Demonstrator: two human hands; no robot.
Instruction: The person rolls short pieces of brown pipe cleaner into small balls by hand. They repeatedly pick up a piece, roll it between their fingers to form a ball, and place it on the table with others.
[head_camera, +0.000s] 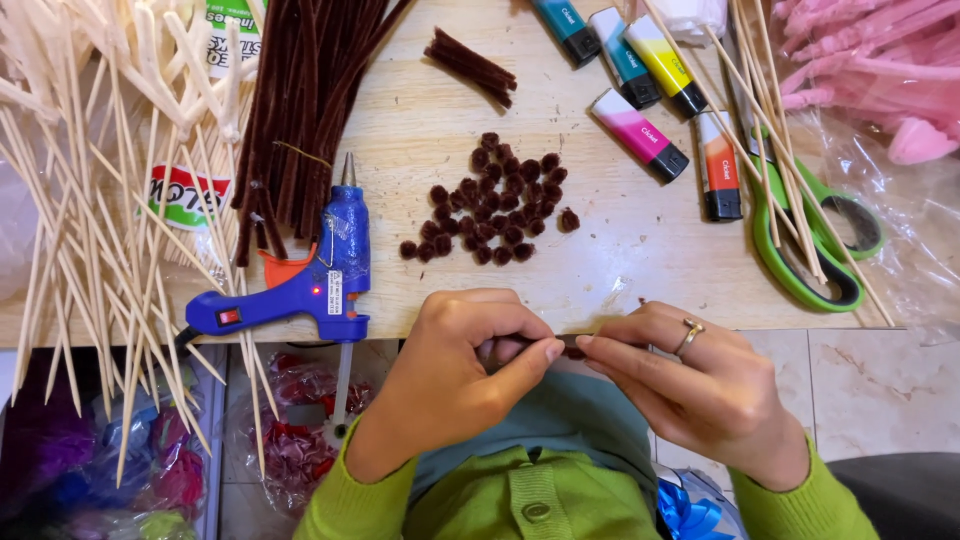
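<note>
A short brown pipe-cleaner piece (572, 342) sits at the table's front edge, pinched between the thumb and forefinger tips of the left hand (462, 375) and the ringed right hand (690, 385), mostly hidden by them. Just beyond lies a cluster of small brown coiled pieces (497, 200) on the wooden table (620, 250). A blue glue gun (300, 280) stands left beside bamboo skewers (90, 230) and long brown pipe cleaners (300, 100); paint markers (650, 90) and green scissors (810, 250) lie right.

Fuzzy brown chenille coils (497, 203) are laid on a matt, pale wooden tabletop (620, 250), flanked by a glossy blue plastic glue gun (305, 285), bare wooden skewers (90, 240) and green plastic-handled scissors (800, 250).
</note>
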